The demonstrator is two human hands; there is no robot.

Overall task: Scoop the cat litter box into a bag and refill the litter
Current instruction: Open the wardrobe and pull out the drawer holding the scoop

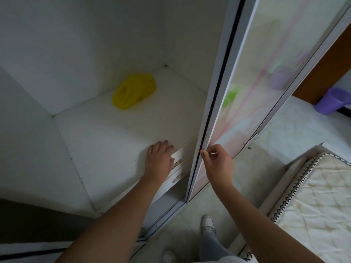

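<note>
Both forearms are bare from the lower edge of the view up to the wrists, with no sleeves, watch, bracelet or ring showing on either one. The left hand [158,160] and the right hand [218,164] wear no gloves, and their nails look short and unpainted. Below them, one leg is clad in grey trousers [210,247]. The foot wears a white lace-up sneaker [208,223] with grey trim, and the toe of a second white sneaker [168,256] shows at the bottom edge.

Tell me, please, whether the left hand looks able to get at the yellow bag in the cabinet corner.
Probably yes: the left hand rests on the bare shelf, nothing lying between it and the yellow bag.
</note>
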